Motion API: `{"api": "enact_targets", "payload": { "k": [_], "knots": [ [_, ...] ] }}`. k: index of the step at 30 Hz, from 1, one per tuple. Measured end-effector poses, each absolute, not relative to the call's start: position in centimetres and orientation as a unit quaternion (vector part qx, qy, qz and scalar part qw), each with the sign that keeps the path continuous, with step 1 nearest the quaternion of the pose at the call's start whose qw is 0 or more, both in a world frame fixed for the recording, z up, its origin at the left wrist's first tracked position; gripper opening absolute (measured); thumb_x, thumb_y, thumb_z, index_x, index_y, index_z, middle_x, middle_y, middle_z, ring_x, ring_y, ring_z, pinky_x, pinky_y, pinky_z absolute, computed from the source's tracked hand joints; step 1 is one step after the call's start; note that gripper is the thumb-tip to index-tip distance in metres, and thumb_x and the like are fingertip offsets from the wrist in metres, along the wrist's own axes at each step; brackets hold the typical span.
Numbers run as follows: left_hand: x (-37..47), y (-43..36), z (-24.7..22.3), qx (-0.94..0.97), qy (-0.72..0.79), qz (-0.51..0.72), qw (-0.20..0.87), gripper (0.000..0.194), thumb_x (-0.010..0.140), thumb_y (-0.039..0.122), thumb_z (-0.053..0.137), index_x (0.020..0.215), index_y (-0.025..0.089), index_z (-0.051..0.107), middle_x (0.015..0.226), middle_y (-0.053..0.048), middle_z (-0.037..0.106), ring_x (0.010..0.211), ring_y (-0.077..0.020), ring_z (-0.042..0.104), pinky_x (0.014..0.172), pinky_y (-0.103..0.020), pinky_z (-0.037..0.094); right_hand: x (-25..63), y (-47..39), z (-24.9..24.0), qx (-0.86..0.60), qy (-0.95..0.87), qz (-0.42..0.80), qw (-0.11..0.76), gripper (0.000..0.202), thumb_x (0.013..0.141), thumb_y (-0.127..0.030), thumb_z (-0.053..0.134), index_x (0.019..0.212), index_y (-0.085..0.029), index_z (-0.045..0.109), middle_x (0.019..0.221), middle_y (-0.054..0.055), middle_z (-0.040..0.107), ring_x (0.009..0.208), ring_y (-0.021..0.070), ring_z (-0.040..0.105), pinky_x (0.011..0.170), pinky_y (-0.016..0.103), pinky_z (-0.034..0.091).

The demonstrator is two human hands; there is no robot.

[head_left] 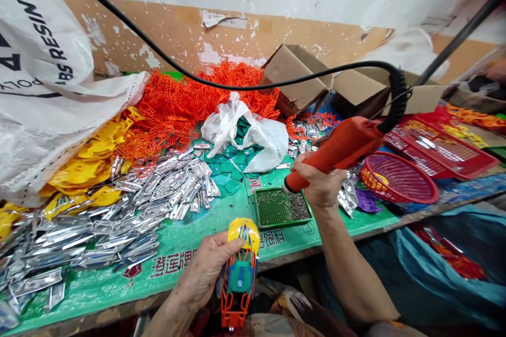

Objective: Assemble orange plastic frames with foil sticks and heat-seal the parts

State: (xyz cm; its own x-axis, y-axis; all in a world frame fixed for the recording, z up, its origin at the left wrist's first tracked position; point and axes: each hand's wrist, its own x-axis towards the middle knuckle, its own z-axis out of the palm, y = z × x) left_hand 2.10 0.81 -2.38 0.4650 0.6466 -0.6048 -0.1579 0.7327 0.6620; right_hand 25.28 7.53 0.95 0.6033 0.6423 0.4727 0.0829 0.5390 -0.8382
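My left hand [211,260] is closed on a toy car [240,276] at the table's front edge. The car has a yellow front with blue marks, a teal middle and an orange frame. My right hand [324,184] grips an orange-red power screwdriver [340,147], its black cable rising from the back end. The screwdriver's tip points down at a green tray [272,213] of small metal screws; whether it touches them I cannot tell. Silvery parts [174,184] lie heaped to the left of the tray.
Yellow parts [93,155] spill beside a white sack [35,89] at left. Orange frames [169,105] are piled behind, near a white bag [264,139] over teal pieces. Cardboard boxes [296,76] stand at the back. A red basket [411,179] sits at right. The black cable [253,87] hangs across the view.
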Motion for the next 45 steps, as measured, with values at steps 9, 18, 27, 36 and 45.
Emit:
{"api": "enact_targets", "payload": {
  "k": [9,18,27,36,45],
  "knots": [
    [1.8,0.4,-2.4,0.294,0.43,0.265,0.811,0.042,0.075,0.05,0.076,0.089,0.011,0.076,0.071,-0.007,0.071,0.063,-0.0146,0.062,0.059,-0.022,0.051,25.4,7.5,0.4,-0.452,-0.402,0.182,0.775,0.017,0.06,-0.018,0.078,0.064,-0.017,0.061,0.064,-0.001,0.062,0.054,0.0155,0.056,0.058,0.032,0.048],
    [2.1,0.6,-3.0,0.27,0.443,0.27,0.811,0.042,0.072,0.048,0.079,0.087,0.009,0.077,0.065,-0.007,0.07,0.052,-0.012,0.058,0.052,-0.021,0.051,25.6,7.6,0.4,-0.47,-0.392,0.183,0.769,0.019,0.06,-0.023,0.079,0.067,-0.018,0.062,0.065,-0.001,0.062,0.055,0.0163,0.056,0.059,0.032,0.049],
    [2.1,0.8,-2.7,0.255,0.451,0.28,0.808,0.041,0.07,0.045,0.081,0.089,0.009,0.077,0.071,-0.011,0.074,0.052,-0.0139,0.062,0.052,-0.023,0.053,25.8,7.6,0.3,-0.471,-0.414,0.181,0.758,0.018,0.063,-0.024,0.078,0.065,-0.018,0.061,0.065,-0.001,0.062,0.054,0.0158,0.056,0.058,0.032,0.05],
    [1.6,1.1,-2.6,0.262,0.433,0.297,0.81,0.036,0.071,0.041,0.082,0.089,0.01,0.078,0.087,-0.013,0.078,0.073,-0.0199,0.07,0.068,-0.026,0.058,25.4,7.4,0.6,-0.459,-0.402,0.195,0.768,0.018,0.059,-0.017,0.08,0.068,-0.017,0.065,0.067,-0.001,0.063,0.057,0.0154,0.055,0.061,0.032,0.048],
    [1.8,1.6,-2.5,0.244,0.444,0.311,0.805,0.033,0.065,0.037,0.086,0.079,0.009,0.077,0.075,-0.011,0.076,0.064,-0.0174,0.067,0.061,-0.024,0.056,25.3,7.5,1.0,-0.474,-0.398,0.188,0.762,0.014,0.059,-0.015,0.078,0.065,-0.015,0.065,0.064,-0.001,0.062,0.057,0.0154,0.056,0.06,0.032,0.048]
  ]
}}
